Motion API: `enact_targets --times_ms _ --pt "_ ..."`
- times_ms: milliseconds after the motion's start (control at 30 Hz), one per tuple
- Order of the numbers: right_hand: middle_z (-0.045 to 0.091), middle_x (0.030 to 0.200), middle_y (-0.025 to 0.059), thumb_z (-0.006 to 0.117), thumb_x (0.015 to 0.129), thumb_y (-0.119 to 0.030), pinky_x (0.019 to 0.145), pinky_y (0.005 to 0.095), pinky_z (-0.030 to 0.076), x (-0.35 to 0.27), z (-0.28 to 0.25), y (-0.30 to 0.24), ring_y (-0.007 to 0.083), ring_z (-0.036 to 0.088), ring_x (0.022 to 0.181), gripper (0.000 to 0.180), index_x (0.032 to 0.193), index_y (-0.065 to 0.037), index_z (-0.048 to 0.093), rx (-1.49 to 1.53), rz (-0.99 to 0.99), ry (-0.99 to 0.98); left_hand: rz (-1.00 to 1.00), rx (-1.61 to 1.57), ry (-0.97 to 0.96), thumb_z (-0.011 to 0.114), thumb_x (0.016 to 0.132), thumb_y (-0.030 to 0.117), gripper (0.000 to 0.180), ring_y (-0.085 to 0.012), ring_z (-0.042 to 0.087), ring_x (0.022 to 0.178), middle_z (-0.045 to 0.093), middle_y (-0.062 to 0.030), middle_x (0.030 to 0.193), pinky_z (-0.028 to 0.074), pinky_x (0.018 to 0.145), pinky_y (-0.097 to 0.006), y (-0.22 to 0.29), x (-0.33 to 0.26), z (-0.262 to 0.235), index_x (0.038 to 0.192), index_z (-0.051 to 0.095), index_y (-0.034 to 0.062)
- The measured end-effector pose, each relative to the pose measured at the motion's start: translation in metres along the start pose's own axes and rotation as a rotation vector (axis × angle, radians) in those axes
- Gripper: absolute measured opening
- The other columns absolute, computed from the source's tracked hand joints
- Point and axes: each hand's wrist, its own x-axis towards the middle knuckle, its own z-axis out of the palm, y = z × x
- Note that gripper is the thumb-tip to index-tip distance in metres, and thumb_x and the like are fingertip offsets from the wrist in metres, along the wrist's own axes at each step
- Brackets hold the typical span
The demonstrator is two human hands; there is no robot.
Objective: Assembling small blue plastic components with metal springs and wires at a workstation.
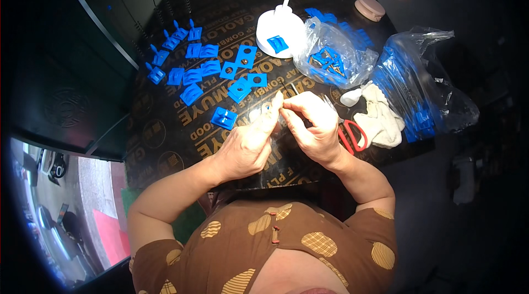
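My left hand [250, 144] and my right hand [315, 123] meet above the near middle of the dark table, fingertips pinched close together. Whatever they hold is too small and too covered by the fingers to make out. A blue square piece [224, 118] lies just left of my left hand. Beyond it are blue square plates with round holes [257, 80] and several blue ridged pieces [192, 76]. Farther left, blue pieces with upright pegs [160, 56] stand near the table's edge.
A white lamp base [274, 32] carries one blue piece. To its right are an open clear bag [352, 63] of blue and metal parts and a larger bag [405, 79] of blue parts. White cloth [380, 123], red-handled scissors [355, 135] and a pink round object [370, 7] lie rightward.
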Motion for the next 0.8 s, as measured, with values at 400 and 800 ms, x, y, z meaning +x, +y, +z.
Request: enact_targets --times_ms 400,800 --pt "0.056 0.068 0.0134 0.067 0.075 0.004 0.054 0.0357 0.044 -0.007 0.01 0.0 0.0283 0.056 0.059 0.008 0.081 0.002 0.062 -0.089 -0.034 -0.007 0.0 0.311 0.0 0.053 0.075 -0.007 0.074 -0.0367 0.063 0.063 0.06 -0.0303 0.089 0.052 0.057 -0.04 0.005 -0.005 0.01 0.138 0.018 -0.0185" --pt "0.054 0.066 0.0128 0.067 0.072 0.002 0.052 0.0364 0.044 -0.01 0.013 -0.004 0.028 0.055 0.057 0.008 0.075 0.002 0.059 -0.083 0.088 -0.026 -0.034 0.345 -0.039 0.054 0.073 -0.004 0.071 -0.036 0.064 0.067 0.06 -0.0321 0.095 0.053 0.057 -0.039 0.011 -0.004 0.009 0.134 0.022 -0.0225"
